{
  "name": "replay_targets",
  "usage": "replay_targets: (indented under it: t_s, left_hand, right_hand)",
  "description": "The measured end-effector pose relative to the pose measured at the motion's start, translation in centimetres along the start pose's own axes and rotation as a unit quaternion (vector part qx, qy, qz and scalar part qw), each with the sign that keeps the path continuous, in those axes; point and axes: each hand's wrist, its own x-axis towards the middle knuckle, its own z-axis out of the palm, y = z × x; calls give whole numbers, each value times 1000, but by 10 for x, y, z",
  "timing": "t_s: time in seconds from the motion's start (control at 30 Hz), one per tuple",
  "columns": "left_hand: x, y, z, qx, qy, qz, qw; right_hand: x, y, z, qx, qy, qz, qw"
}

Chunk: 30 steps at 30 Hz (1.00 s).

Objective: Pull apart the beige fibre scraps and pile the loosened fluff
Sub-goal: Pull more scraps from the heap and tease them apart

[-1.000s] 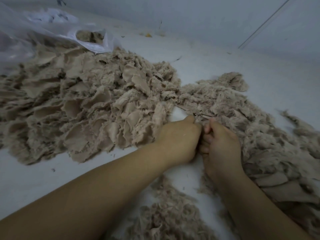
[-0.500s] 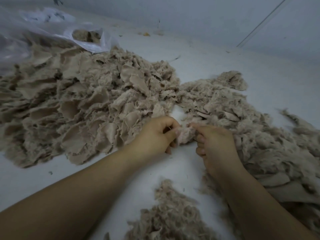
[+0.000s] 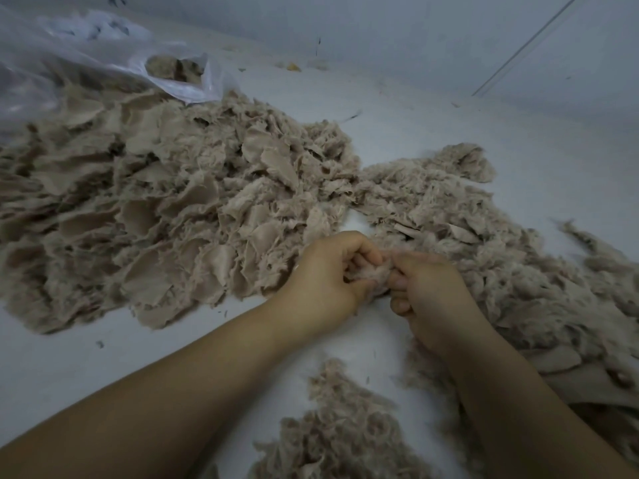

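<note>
Left hand (image 3: 325, 278) and right hand (image 3: 428, 288) pinch one beige tuft (image 3: 369, 273); fluff pile (image 3: 345, 430) lies near.

Both forearms reach forward, left hand (image 3: 328, 276) and right hand (image 3: 432, 292) knuckle-to-knuckle, fingers (image 3: 397, 283) curled, pinching one tuft together.

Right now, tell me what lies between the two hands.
In the head view, a tuft of beige fibre spans the gap, pinched by the left hand and the right hand.
</note>
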Motion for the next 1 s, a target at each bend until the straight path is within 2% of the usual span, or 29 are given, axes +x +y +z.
replay_targets:
  t_s: [0.07,0.27,0.4,0.6,0.73,0.87,1.0]
  left_hand:
    - [2,1,-1,-37,5,-46,998]
    - [6,1,3,-5,-14,-153,988]
    - [11,6,12,81,-7,-124,989]
    - [7,8,9,-13,64,-90,994]
    - [6,11,9,-34,64,-62,995]
    - [9,10,7,-107,60,-93,988]
    - [6,10,3,-93,36,-105,989]
  right_hand:
    - [3,-2,1,19,24,23,999]
    - [1,-2,2,22,29,10,999]
    - [-1,-6,5,22,46,26,998]
    - [2,-6,3,-40,7,27,999]
    - [3,-1,1,-78,-6,-11,997]
    - [7,3,0,-48,4,-20,999]
    - [10,5,-3,-31,43,-22,998]
